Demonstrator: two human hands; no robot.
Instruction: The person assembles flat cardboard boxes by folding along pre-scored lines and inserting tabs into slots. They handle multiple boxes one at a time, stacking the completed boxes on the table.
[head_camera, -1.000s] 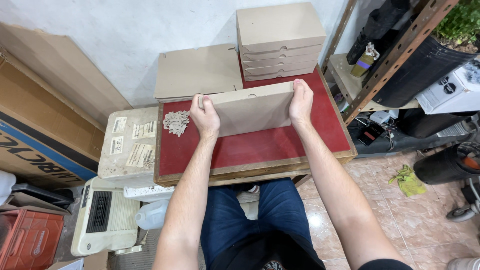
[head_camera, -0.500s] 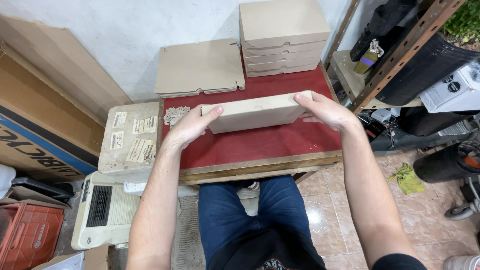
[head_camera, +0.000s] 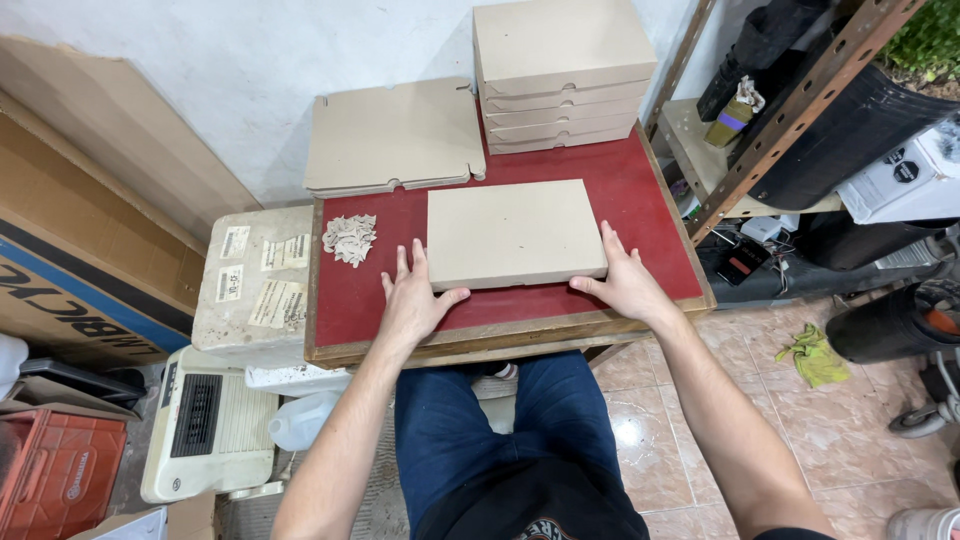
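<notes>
1. The left hand (head_camera: 412, 300) lies flat on the red tabletop (head_camera: 640, 190), fingers spread and loose, thumb tip touching the near-left corner of the folded cardboard box (head_camera: 513, 233). It presses against the box and grips nothing.
2. The right hand (head_camera: 627, 280) mirrors it at the near-right corner, fingers spread along the box's right end and palm down on the table. It too holds nothing.
3. The folded cardboard box sits closed and flat at the middle of the table, lid down and edges squared, so as I judge it, this box looks finished.
4. At 1 o'clock from that box, against the wall, stands a stack of closed boxes (head_camera: 560, 75), four or five high, which I take for completed ones.
5. At 11 o'clock lies a small pile of flat unfolded box blanks (head_camera: 395, 135), hanging partly off the table's far edge. Judging by these, more folding is left, and the box between the hands has not yet joined the stack.
6. At 9 o'clock from the box, just beyond the left fingertips, sits a little heap of cardboard scraps (head_camera: 350, 238).
7. Left of the table stands a white foam cooler (head_camera: 255, 280) with paper labels on its lid, and at 3 o'clock a metal shelf rack (head_camera: 790, 130) holds dark bags.
</notes>
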